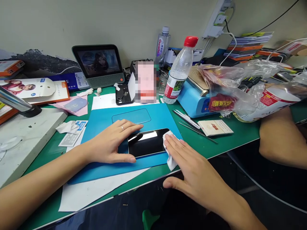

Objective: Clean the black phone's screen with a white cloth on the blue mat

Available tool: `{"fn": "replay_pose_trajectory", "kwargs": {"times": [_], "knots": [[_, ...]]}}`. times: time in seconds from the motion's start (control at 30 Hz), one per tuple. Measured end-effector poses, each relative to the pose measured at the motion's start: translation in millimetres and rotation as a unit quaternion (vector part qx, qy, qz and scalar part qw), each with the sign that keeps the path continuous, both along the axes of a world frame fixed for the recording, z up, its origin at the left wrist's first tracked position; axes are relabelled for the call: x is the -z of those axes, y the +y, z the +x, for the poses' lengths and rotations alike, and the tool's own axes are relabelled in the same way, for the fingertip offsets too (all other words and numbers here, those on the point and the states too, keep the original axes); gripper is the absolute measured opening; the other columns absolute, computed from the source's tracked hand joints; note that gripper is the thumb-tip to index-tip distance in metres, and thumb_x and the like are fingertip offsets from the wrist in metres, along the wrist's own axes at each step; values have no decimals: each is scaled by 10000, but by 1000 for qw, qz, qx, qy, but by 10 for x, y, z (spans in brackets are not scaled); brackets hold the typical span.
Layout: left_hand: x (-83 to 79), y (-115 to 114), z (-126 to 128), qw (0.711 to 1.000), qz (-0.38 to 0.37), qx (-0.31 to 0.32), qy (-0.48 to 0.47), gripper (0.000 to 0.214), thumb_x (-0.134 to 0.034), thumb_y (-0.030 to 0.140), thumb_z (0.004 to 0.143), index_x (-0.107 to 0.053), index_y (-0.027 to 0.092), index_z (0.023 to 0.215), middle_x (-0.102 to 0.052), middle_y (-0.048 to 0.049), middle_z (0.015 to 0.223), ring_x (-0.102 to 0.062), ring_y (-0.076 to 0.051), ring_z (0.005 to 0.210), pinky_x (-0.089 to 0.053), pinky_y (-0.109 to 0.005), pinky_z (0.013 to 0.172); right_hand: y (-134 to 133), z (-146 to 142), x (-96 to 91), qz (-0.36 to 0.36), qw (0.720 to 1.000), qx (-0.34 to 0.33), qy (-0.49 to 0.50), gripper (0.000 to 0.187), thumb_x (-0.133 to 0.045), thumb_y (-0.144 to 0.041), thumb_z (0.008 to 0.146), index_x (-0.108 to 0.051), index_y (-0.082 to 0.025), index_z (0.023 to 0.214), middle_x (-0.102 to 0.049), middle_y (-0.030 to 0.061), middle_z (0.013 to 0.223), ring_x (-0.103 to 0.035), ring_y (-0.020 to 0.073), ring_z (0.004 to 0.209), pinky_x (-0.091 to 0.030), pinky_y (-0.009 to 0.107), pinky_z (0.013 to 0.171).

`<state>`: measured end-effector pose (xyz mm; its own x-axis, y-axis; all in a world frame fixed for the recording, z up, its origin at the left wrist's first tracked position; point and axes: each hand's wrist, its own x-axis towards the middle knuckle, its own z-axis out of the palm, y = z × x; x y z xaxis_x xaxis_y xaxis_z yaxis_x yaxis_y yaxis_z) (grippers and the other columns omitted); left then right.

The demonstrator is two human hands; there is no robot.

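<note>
Running along the front edge of the green table, a white paper sheet lies closest on my feed, partly covered by a blue mat. The phone lies dark screen up on that mat, close to the table's front edge. A white block takes the table's left end, and at the right another person's arm comes in over the front edge. Deeper in, right of the mat, I make out slim tools beside a small white box. Behind them stand a red-capped bottle and a light-blue device, with clear plastic bags farther right. Toward the table's back edge I see a lit display and, at the back right, stacked booklets; a plain wall closes off the room.

On the left hand, I read the fingers as spread wide around the phone's left end, index tip by its far side, thumb by its near corner; I cannot tell how firmly they touch. On the right hand, the fingers lie straight and together over a white cloth at the phone's right end, pressing rather than pinching, thumb held well out.
</note>
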<state>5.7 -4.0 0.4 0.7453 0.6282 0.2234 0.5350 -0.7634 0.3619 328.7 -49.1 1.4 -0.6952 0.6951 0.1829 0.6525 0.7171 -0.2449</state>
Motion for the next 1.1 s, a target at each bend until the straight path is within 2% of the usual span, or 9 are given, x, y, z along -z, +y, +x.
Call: {"fn": "replay_pose_trajectory", "kwargs": {"times": [0.1, 0.23, 0.33, 0.53, 0.7, 0.8, 0.93, 1.0, 1.1], "knots": [[16, -6, 1, 1000, 0, -9, -16, 942, -598, 717, 918, -176, 276, 1635, -551, -152, 1443, -540, -349, 1242, -436, -491, 1050, 212, -45, -2, -24, 1000, -7, -3, 1068, -566, -805, 837, -385, -70, 1589, -365, 216, 1642, -315, 361, 1543, -359, 575, 1231], [64, 8, -29, 994, -3, -45, -101, 897, -341, 749, 998, 36, 287, 1667, -501, -161, 1498, -511, -339, 1277, -399, -533, 1079, 361, -264, -83, -60, 998, -2, -32, 1172, -520, -885, 793, -408, -7, 1561, -342, 255, 1637, -292, 390, 1547, -335, 597, 1236], [90, 26, -51, 987, -3, -65, -148, 767, -207, 661, 1055, 15, 267, 1674, -497, -154, 1495, -501, -322, 1268, -378, -545, 1090, 283, -622, -104, -80, 996, -26, -21, 1241, -527, -915, 754, -416, 34, 1545, -328, 283, 1635, -292, 410, 1544, -321, 586, 1247], [75, 8, -43, 994, 3, -46, -95, 616, -275, 412, 1108, -41, 303, 1668, -494, -130, 1502, -480, -289, 1319, -351, -515, 1123, -6, -1242, 36, -26, 991, -107, 79, 1084, -577, -797, 850, -430, 31, 1534, -426, 259, 1608, -213, 369, 1579, -218, 529, 1305], [49, -2, -28, 997, 3, -30, -77, 591, -306, 370, 1104, -105, 311, 1657, -547, -122, 1464, -522, -294, 1287, -368, -508, 1107, -145, -975, 42, 6, 993, -113, 41, 998, -543, -739, 906, -436, 33, 1529, -385, 254, 1627, -282, 337, 1561, -290, 477, 1287], [48, 2, -20, 995, 22, -54, -76, 575, -327, 365, 1094, -177, 279, 1642, -581, -121, 1433, -547, -295, 1249, -390, -492, 1076, -163, -657, 14, 22, 995, -90, 30, 675, -557, -507, 1014, -524, -27, 1489, -472, 199, 1587, -409, 308, 1508, -384, 478, 1244], [54, 27, -9, 974, 50, -202, -87, 468, -351, 323, 1072, -386, 216, 1526, -650, -111, 1309, -576, -284, 1155, -439, -476, 998, -96, -344, 41, 41, 995, -35, 79, 378, -488, -170, 1044, -646, -128, 1385, -639, 100, 1466, -569, 231, 1395, -460, 444, 1201], [58, 47, -3, 956, 51, -276, -84, 423, -372, 303, 1048, -466, 185, 1444, -664, -113, 1263, -568, -297, 1158, -447, -498, 999, -27, -256, 47, 50, 992, -12, 117, 328, -516, -143, 1029, -708, -167, 1295, -720, 77, 1362, -659, 219, 1292, -493, 438, 1177], [67, 68, 9, 943, 49, -325, -49, 448, -437, 335, 1003, -495, 140, 1402, -638, -149, 1320, -529, -348, 1237, -431, -558, 1037, 173, -197, -20, 67, 985, 9, 161, 266, -559, -161, 1010, -765, -202, 1172, -789, 65, 1210, -737, 232, 1142, -557, 448, 1104]]}}
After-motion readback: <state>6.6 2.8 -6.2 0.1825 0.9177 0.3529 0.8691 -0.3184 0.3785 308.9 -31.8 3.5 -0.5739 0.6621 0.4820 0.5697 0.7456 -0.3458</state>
